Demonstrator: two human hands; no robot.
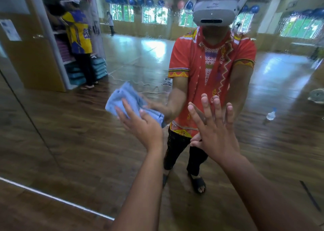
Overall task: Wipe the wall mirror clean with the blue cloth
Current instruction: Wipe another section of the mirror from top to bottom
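Note:
The wall mirror (73,129) fills almost the whole view and reflects a hall with a wooden floor and my own figure in a red shirt. Wet streaks and droplets (140,83) show on the glass above the cloth. My left hand (140,124) presses the crumpled blue cloth (129,101) flat against the mirror, left of centre. My right hand (213,129) rests with spread fingers on the glass to the right, holding nothing.
The mirror's bottom edge (57,199) runs diagonally at lower left, with wooden floor below it. A dark seam (29,115) divides mirror panels on the left. Reflected are a person at shelves (78,43) and a plastic bottle (270,115) on the floor.

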